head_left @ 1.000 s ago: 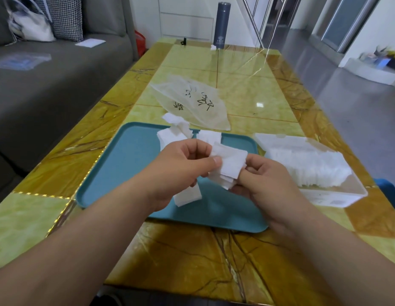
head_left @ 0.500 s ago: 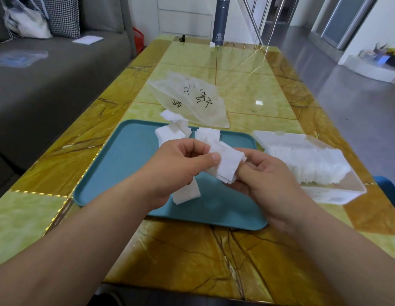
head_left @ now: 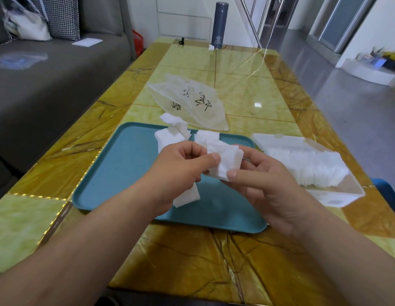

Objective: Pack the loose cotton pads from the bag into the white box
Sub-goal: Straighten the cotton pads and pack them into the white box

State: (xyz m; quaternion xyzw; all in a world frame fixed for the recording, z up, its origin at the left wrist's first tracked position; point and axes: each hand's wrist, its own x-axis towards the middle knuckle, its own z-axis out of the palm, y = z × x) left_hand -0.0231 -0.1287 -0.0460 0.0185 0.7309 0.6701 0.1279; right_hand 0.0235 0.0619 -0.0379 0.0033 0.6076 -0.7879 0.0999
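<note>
My left hand [head_left: 181, 171] and my right hand [head_left: 265, 184] both grip a small stack of white cotton pads [head_left: 227, 162] above the teal tray [head_left: 125, 168]. A single pad [head_left: 187, 197] lies on the tray under my left hand. More loose pads [head_left: 172, 135] are piled at the tray's far edge, some spilling onto the table. The translucent bag [head_left: 192, 102] with black markings lies flat beyond the tray. The white box [head_left: 338, 195] stands open to the right of the tray, with a row of pads [head_left: 307, 164] packed inside.
A dark flask [head_left: 219, 25] stands at the table's far end. A grey sofa [head_left: 48, 85] runs along the left side with a white handbag [head_left: 26, 25] on it. Grey floor lies to the right of the table.
Both hands have squared the held pads into a tighter stack and raised it slightly. The tray, the bag and the box have stayed where they were.
</note>
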